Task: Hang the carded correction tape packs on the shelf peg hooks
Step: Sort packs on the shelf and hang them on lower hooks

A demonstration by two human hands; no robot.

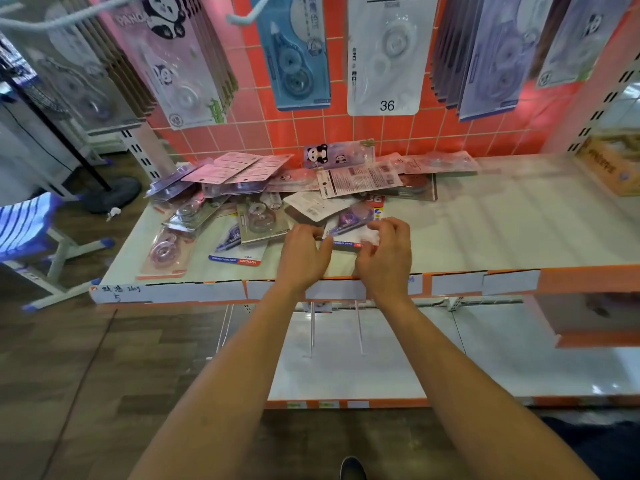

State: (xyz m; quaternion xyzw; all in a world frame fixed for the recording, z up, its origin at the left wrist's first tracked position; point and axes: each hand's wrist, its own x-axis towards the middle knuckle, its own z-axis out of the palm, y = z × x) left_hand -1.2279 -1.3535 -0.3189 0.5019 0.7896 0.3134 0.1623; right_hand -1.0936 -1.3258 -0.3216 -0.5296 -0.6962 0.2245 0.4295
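Note:
A heap of carded correction tape packs (242, 188) lies on the white shelf (485, 230) below the orange tiled back panel. Both my hands are on one white pack with a purple tape dispenser (348, 226) near the shelf's front edge. My left hand (304, 251) grips its left edge. My right hand (386, 251) pinches its right side with curled fingers. Above, packs hang on peg hooks: a pink panda pack (173, 64), a blue pack (298, 53), a white pack marked 36 (386, 57) and lilac packs (498, 60).
Two bare metal peg hooks (311, 327) stick out under the shelf, above a lower white shelf (381, 368). A cardboard box (613, 168) stands at the right end. A blue-and-white stool (31, 233) and a floor stand base (110, 195) are at the left.

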